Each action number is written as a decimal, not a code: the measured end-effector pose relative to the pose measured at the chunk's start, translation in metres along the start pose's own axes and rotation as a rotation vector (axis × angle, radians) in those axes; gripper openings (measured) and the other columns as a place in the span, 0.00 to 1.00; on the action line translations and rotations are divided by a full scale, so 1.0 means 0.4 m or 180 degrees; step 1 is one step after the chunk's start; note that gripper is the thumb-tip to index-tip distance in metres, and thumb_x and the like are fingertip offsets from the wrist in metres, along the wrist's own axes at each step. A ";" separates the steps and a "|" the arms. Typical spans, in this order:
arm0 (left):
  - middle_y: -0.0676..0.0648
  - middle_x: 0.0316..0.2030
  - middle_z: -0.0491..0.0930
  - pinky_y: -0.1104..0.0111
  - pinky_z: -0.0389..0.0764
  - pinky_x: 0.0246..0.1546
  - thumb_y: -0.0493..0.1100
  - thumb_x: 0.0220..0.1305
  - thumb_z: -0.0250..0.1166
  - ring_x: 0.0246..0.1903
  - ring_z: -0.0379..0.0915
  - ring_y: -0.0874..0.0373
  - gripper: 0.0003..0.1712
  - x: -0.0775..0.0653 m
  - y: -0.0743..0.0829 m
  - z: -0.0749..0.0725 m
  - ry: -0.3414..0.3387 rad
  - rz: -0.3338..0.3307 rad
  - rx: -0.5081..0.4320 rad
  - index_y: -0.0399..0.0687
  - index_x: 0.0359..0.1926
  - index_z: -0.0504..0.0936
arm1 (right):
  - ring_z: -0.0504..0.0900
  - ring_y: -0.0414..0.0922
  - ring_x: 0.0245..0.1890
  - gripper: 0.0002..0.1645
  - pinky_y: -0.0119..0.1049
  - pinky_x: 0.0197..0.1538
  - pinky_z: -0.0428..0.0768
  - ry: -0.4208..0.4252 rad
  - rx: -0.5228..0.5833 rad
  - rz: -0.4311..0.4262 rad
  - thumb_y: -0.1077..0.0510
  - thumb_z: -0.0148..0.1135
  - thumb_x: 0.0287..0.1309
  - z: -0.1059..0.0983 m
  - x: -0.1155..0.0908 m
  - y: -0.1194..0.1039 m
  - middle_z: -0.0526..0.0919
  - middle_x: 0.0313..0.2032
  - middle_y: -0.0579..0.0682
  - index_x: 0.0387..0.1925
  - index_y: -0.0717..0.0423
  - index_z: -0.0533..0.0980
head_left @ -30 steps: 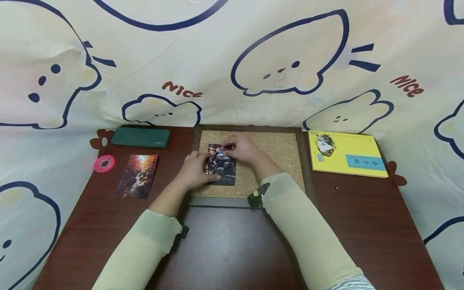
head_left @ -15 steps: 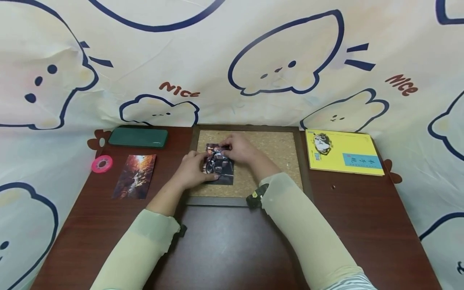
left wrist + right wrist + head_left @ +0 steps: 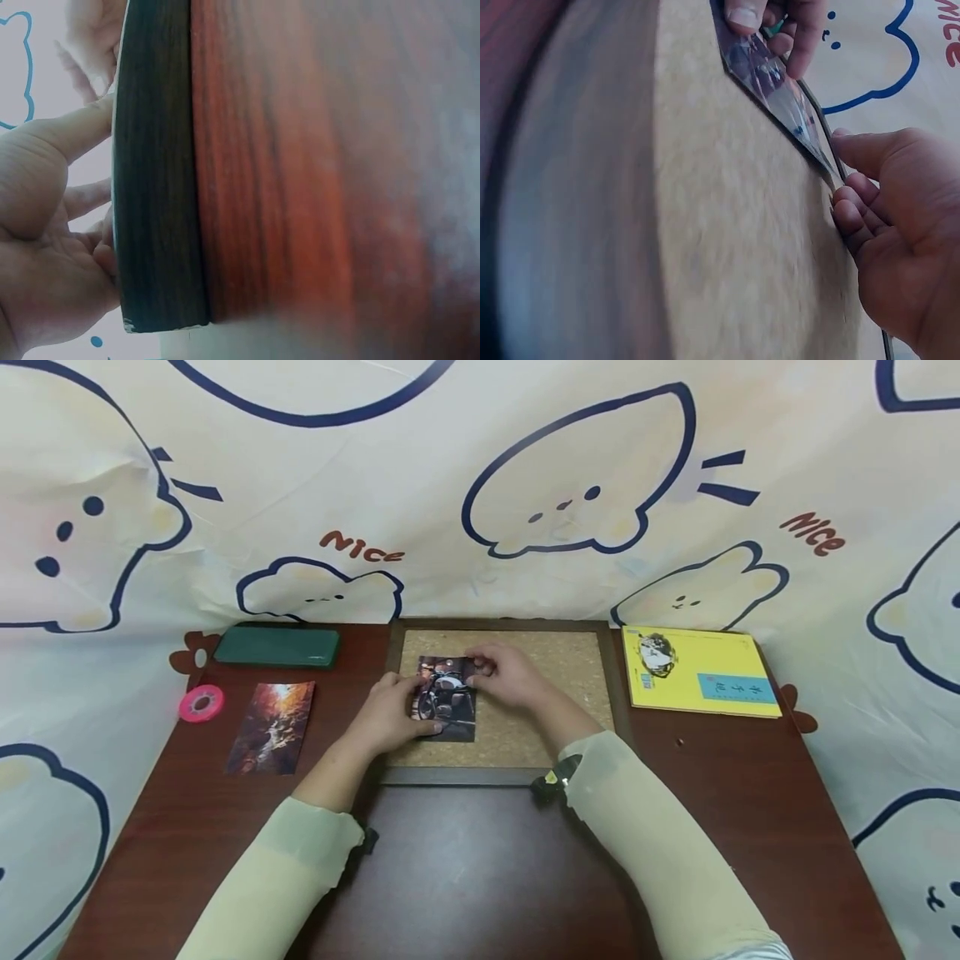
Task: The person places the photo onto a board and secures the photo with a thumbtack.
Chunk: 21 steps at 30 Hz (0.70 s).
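Observation:
A small photo of a motorcycle lies upright on the cork board, left of its middle. My left hand spans the photo's left side, thumb resting on its lower part and forefinger near the upper left. In the right wrist view the left thumb presses on the glossy surface. My right hand is at the upper right corner, its fingers curled there and thumb near the edge. The right wrist view has this corner of the photo between the right fingertips and the thumb.
Left of the board lie a second photo with an orange glow, a pink ring-shaped roll and a green case. A yellow book lies at the right. A small dark bit sits before it. A printed cloth hangs behind.
My right hand has drawn back a little to the right, from over the photo to its upper right edge. The left hand stays on the photo. The head view has shifted slightly.

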<state>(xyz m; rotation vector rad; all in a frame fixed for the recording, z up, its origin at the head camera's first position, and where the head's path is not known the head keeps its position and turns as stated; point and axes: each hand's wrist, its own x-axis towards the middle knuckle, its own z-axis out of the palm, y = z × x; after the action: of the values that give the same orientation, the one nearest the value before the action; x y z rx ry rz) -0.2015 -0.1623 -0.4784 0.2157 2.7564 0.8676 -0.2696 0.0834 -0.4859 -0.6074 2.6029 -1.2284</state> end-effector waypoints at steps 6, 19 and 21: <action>0.40 0.57 0.69 0.46 0.75 0.59 0.59 0.53 0.81 0.55 0.70 0.44 0.54 -0.011 -0.009 -0.007 0.0037 0.0027 -0.0009 0.45 0.75 0.69 | 0.78 0.44 0.47 0.32 0.38 0.53 0.80 0.0013 0.0250 0.0185 0.57 0.71 0.63 -0.026 -0.058 0.013 0.81 0.50 0.47 0.68 0.54 0.75; 0.42 0.59 0.71 0.53 0.80 0.46 0.50 0.64 0.75 0.49 0.72 0.48 0.41 -0.066 -0.038 -0.070 0.0110 0.0415 0.0019 0.48 0.75 0.70 | 0.79 0.45 0.47 0.29 0.42 0.52 0.80 0.0103 -0.0097 0.0158 0.55 0.69 0.66 -0.110 -0.151 0.050 0.83 0.50 0.50 0.67 0.55 0.75; 0.42 0.59 0.71 0.53 0.81 0.47 0.50 0.64 0.74 0.50 0.72 0.47 0.40 -0.074 -0.042 -0.078 0.0162 0.0436 0.0057 0.47 0.74 0.71 | 0.79 0.45 0.46 0.28 0.43 0.51 0.80 0.0123 -0.0152 0.0143 0.55 0.68 0.67 -0.120 -0.167 0.054 0.83 0.49 0.50 0.67 0.54 0.76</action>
<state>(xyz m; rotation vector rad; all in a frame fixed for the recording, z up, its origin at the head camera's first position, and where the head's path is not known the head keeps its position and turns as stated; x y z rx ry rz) -0.1828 -0.1990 -0.4579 0.3951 2.8247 0.8936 -0.2325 0.1586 -0.4717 -0.5357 2.6694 -1.1790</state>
